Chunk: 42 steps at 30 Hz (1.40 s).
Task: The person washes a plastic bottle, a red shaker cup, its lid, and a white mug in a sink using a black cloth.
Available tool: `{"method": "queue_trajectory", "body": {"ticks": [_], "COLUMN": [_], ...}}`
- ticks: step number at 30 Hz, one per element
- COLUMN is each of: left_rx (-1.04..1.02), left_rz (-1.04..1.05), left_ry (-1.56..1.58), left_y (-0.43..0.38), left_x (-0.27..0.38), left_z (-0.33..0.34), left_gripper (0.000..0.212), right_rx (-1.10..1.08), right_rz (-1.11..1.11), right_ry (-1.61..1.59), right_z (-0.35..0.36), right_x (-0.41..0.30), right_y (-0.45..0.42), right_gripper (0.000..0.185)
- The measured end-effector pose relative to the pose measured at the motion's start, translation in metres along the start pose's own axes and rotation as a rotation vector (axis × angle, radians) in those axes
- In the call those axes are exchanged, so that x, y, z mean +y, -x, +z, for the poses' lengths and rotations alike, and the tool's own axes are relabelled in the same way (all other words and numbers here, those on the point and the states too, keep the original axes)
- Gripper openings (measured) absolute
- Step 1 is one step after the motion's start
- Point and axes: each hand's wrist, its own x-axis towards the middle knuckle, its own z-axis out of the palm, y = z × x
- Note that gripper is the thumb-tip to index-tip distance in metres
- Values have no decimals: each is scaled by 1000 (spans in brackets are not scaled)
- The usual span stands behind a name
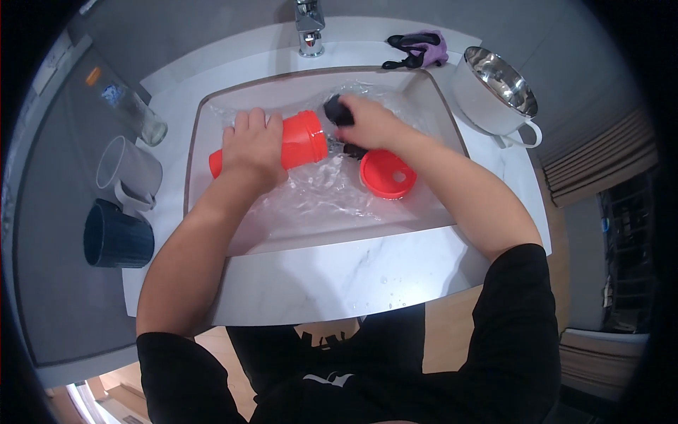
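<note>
Water fills part of the sink [339,241] before me, its surface rippling. My left hand [251,146] is wrapped over a red plastic cup [304,140], which lies on its side with its rim towards the right. A black object [338,110], perhaps a sponge or a cloth, is in the fingers of my right hand [368,122], just past the cup's rim. Under that hand another dark piece [354,151] shows in the water; whether the two join is hidden. A round red lid [388,174] with a small hole floats or rests below my right wrist.
A chrome faucet [309,32] stands behind the sink. On the left are a glass bottle [127,108] with an orange cap, a clear mug [130,169] and a dark blue cup [119,234]. At right sit a purple-and-black cloth [424,49] and a white steel-lined pot [487,93].
</note>
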Motion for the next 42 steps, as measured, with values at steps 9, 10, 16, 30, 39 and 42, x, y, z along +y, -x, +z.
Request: {"method": "queue_trajectory", "body": {"ticks": [9, 10, 16, 30, 39, 42], "left_rx": [-336, -336, -278, -5, -166, -157], "left_rz": [14, 34, 173, 409, 115, 68], "left_ry": [51, 50, 133, 391, 1186, 1420], "left_y": [-8, -7, -7, -16, -20, -22], "left_x": [2, 3, 11, 11, -6, -7], "left_z": [4, 7, 25, 28, 25, 26], "left_gripper": [63, 62, 58, 54, 68, 75], "right_rx": [-375, -375, -259, 65, 374, 119], "right_rz": [58, 57, 100, 290, 348, 208], "right_ry": [405, 405, 253, -185, -1057, -1171], "right_z": [9, 8, 3, -27, -52, -70], "right_x": [-11, -12, 5, 18, -22, -28], "right_y": [14, 14, 10, -15, -10, -4], "right_gripper": [73, 73, 67, 39, 29, 30]}}
